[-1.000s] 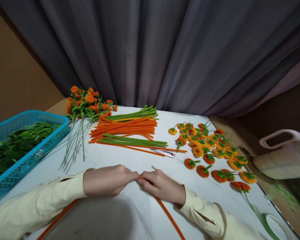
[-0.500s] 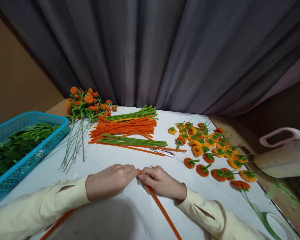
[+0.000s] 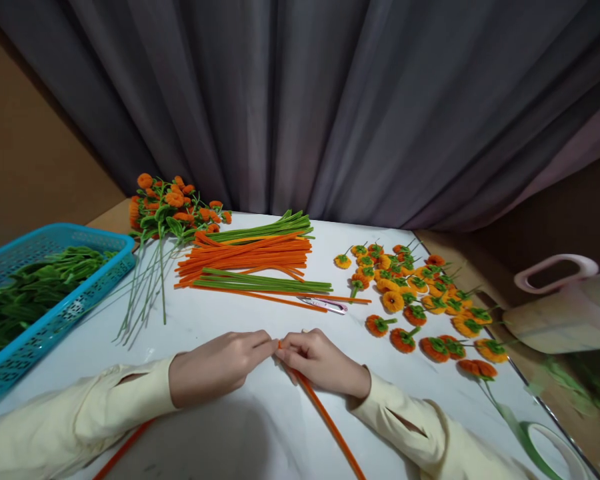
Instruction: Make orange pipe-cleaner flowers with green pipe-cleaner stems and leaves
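My left hand (image 3: pixel 224 365) and my right hand (image 3: pixel 322 363) meet fingertip to fingertip above the white table. Both are closed in a pinch on orange pipe cleaners (image 3: pixel 330 425); a small orange bit shows between the fingertips. One orange length runs from under my right hand toward the front edge. Another orange length (image 3: pixel 125 448) comes out below my left sleeve. Beyond my hands lie a bundle of orange pipe cleaners (image 3: pixel 250 257), green ones (image 3: pixel 267 283) and pink-handled snips (image 3: pixel 330 306).
A blue basket (image 3: pixel 65 333) of green leaves stands at the left. Orange flowers on stems (image 3: pixel 175 200) lie at the back left. Many orange and yellow flower heads (image 3: pixel 393 301) cover the right side. Green tape (image 3: pixel 550 453) and a pitcher (image 3: pixel 565 320) are at the far right.
The view has shifted slightly. My hands stay together in nearly the same pose, and the orange length under my left sleeve has moved slightly right.
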